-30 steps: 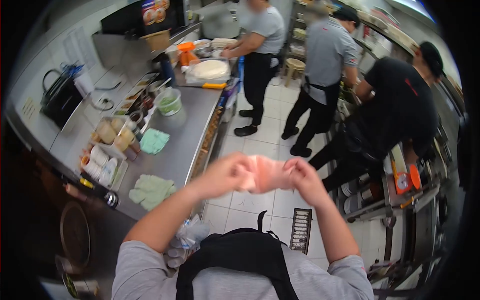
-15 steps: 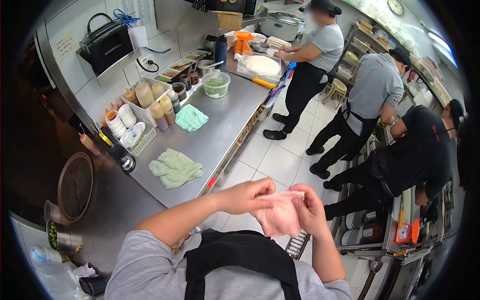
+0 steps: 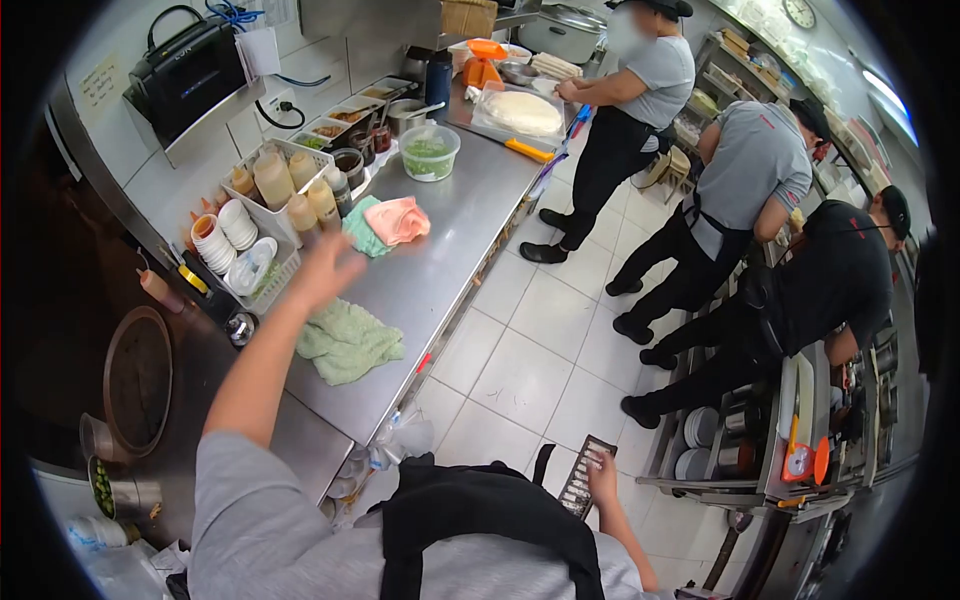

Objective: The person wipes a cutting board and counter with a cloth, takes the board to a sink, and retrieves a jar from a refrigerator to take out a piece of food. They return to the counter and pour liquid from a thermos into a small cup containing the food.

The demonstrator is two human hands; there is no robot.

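My left hand (image 3: 328,272) is open, its fingers spread and a little blurred, above the steel counter beside the squeeze bottles (image 3: 313,207). Just beyond its fingertips a pink cloth (image 3: 400,218) lies partly on top of a mint-green cloth (image 3: 367,234). Below that hand, a crumpled pale green towel (image 3: 352,342) rests on the counter. My right hand (image 3: 603,480) hangs low by my side, fingers loosely bent, with nothing visible in it. It appears in front of a floor drain grate (image 3: 580,488).
A tub of chopped greens (image 3: 430,152) and a tray of dough (image 3: 520,112) stand farther along the counter (image 3: 440,240). White cups (image 3: 236,226) sit by the wall. Three co-workers, one a person in black (image 3: 830,270), stand across the tiled floor (image 3: 520,375).
The pink cloth has left my hands and now lies on the mint-green cloth. My left hand has moved left over the counter; my right hand has dropped lower.
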